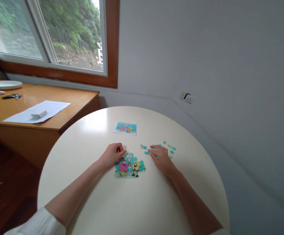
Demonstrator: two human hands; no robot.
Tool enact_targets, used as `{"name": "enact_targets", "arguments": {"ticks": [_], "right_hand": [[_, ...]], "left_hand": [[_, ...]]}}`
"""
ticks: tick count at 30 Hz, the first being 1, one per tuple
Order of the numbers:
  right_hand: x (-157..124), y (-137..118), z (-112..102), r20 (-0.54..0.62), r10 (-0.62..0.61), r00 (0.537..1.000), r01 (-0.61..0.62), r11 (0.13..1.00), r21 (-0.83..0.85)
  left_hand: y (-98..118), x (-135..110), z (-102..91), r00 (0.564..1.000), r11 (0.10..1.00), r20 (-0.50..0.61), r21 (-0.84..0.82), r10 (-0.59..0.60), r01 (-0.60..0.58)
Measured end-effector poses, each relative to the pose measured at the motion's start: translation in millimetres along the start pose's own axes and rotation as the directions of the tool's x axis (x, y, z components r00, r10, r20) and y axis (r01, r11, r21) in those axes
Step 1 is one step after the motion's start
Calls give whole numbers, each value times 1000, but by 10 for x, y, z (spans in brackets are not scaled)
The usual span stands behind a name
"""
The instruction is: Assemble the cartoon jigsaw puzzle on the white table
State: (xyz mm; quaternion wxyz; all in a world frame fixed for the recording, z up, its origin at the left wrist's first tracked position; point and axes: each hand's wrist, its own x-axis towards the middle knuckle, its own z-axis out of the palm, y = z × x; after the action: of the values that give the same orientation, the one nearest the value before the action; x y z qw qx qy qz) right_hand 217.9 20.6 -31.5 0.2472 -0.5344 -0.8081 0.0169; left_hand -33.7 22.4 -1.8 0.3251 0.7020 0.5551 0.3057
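Note:
A partly joined jigsaw puzzle [129, 169] with cartoon figures on teal lies on the round white table [132, 205]. At its upper left edge is my left hand [112, 154], thumb and fingertips pinched together; whatever is between them is too small to make out. To the right of the puzzle, my right hand [161, 157] rests palm down over loose puzzle pieces [172, 152], with its fingers apart, and partly covers them. Beyond the puzzle lies a small reference picture [126, 128] showing the same figures.
A wooden desk [83, 98] stands at the left, bearing a white sheet of paper [56, 106], a small pale block [39, 114], a dark tool [11, 96] and a white plate [3, 85]. Behind the table are a wall with a socket [189, 98] and a window.

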Motion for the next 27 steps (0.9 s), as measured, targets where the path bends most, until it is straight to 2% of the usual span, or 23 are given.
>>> {"name": "enact_targets", "arguments": {"ticks": [5,9,13,17,19,23,27], "right_hand": [[24,42,48,-37,-105,994,109,986,130],[34,55,53,-80,-85,993,103,960,259],[29,44,55,-119,71,990,-12,900,436],[35,39,52,-93,339,936,-182,693,697],[45,43,34,-64,425,903,-224,594,773],[59,34,-31,-35,501,865,-254,497,829],[60,-47,-104,-14,516,857,-264,462,847]], "left_hand": [[-16,4,3,1000,1000,-11,-19,3,-4],[-23,2,6,1000,1000,-2,-20,2,-2],[-24,1,11,1000,1000,-2,-5,2,-2],[-25,8,12,1000,1000,0,-1,0,0],[-26,8,10,1000,1000,-1,4,5,-5],[-29,4,8,1000,1000,1,9,5,-5],[-8,-4,3,1000,1000,3,22,6,-6]]}}
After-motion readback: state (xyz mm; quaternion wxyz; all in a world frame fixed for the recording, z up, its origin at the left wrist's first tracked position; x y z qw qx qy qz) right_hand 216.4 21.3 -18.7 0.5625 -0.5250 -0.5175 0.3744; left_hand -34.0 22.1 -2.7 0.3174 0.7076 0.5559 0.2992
